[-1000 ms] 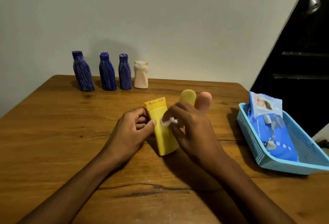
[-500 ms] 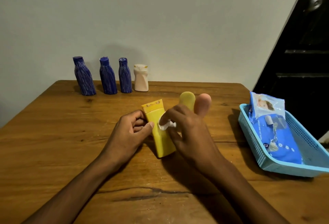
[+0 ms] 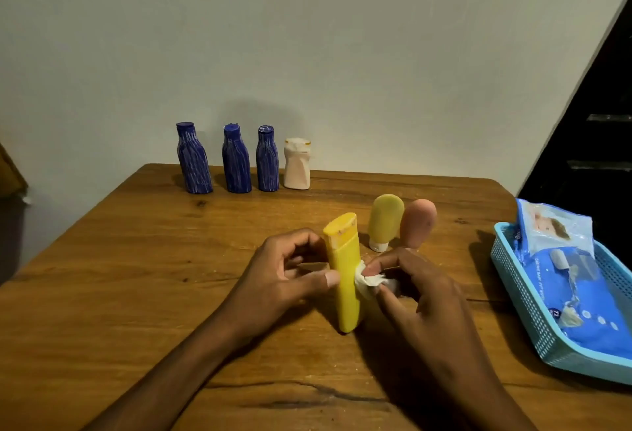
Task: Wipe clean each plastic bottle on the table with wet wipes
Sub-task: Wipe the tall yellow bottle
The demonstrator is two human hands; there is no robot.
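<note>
Both forearms are bare to the frame's lower edge, with no sleeves, watch, rings or gloves in view. The left grip (image 3: 285, 273) and right grip (image 3: 422, 293) show short, pale fingernails.

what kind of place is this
Probably a room in a home: a worn wooden table set against a plain painted wall, with a pack of baby wipes in a small blue basket.

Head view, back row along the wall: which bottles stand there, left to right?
Leaning dark blue bottle → second blue bottle → third blue bottle → white bottle.
</note>
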